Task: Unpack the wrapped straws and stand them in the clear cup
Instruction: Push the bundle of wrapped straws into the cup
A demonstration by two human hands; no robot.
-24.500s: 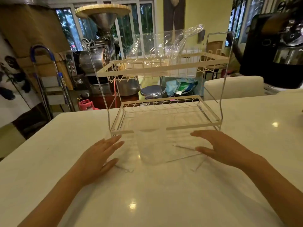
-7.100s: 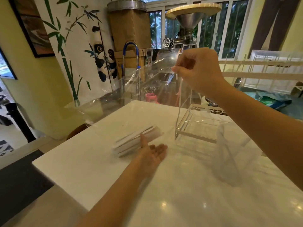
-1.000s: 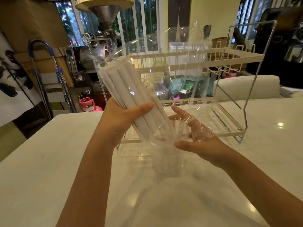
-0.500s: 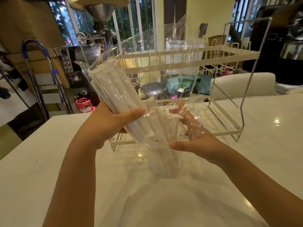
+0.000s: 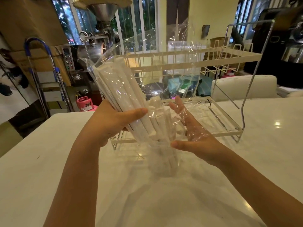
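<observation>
My left hand (image 5: 109,122) grips a bundle of white paper-wrapped straws (image 5: 121,94), still sheathed in a clear plastic bag (image 5: 164,51) that billows up and to the right. The bundle tilts down to the right, and its lower ends reach into the clear cup (image 5: 164,159) standing on the white table. A few straws stand inside the cup. My right hand (image 5: 193,136) is held open beside the cup's rim, fingers spread behind the plastic film, its thumb near the rim.
A white two-tier wire dish rack (image 5: 213,59) stands just behind the cup. The white marble table (image 5: 246,169) stretches around it. A white chair back (image 5: 242,86) sits behind the table at right; machinery and a pink gas can (image 5: 85,104) are off the far left edge.
The straw bundle has slid lower, its ends now inside the cup. My right hand has stayed open by the rim. The view shifted slightly.
</observation>
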